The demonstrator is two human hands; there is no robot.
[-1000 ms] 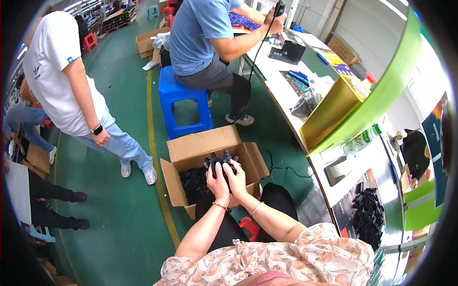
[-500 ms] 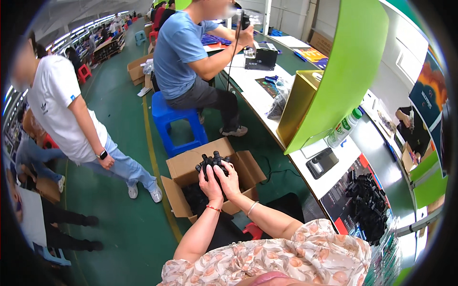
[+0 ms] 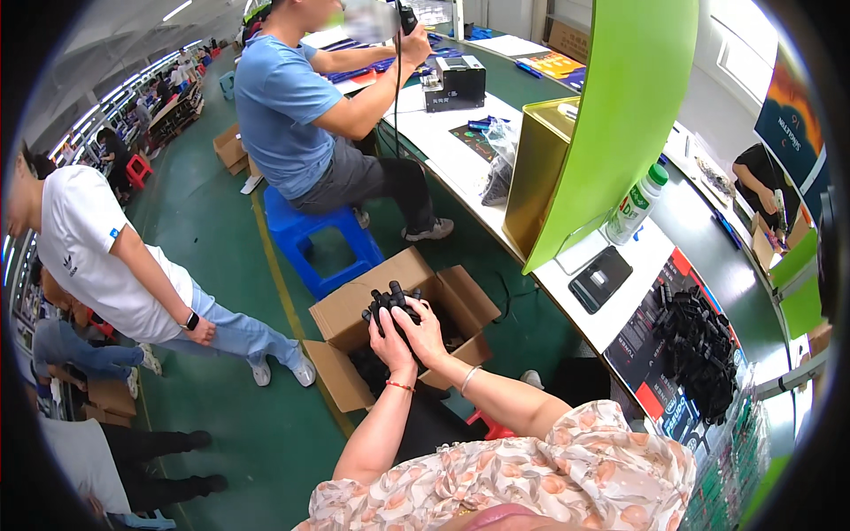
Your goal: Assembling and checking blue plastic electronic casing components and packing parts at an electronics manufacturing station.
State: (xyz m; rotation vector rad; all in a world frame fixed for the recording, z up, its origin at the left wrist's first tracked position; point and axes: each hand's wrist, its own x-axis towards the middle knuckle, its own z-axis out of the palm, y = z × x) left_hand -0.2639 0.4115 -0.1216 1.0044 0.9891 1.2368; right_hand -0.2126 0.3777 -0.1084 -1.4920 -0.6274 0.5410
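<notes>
You hold a bundle of black parts [image 3: 390,301] between your left hand [image 3: 390,343] and your right hand [image 3: 426,336]. The grip is clamped on this bundle: the palms press from two sides, the hands lie close to each other, and several short round ends stick out beyond the fingers. The parts are over the open box [image 3: 354,299], in front of your knees. More dark pieces show inside the box, but your hands cover some of them, so I cannot tell how many there are.

I judge the step in hand to be the handling of a gathered handful, with both palms sharing the load. To your right, on the table [image 3: 739,281], a loose black pile [image 3: 699,345] lies on a printed sheet [image 3: 624,341], well apart from the hands.

In my opinion, the next move calls for even pressure from both palms, because loose pieces could slip out at the top or between the fingers. The raised flaps of the box also ask for some care with the wrists.
</notes>
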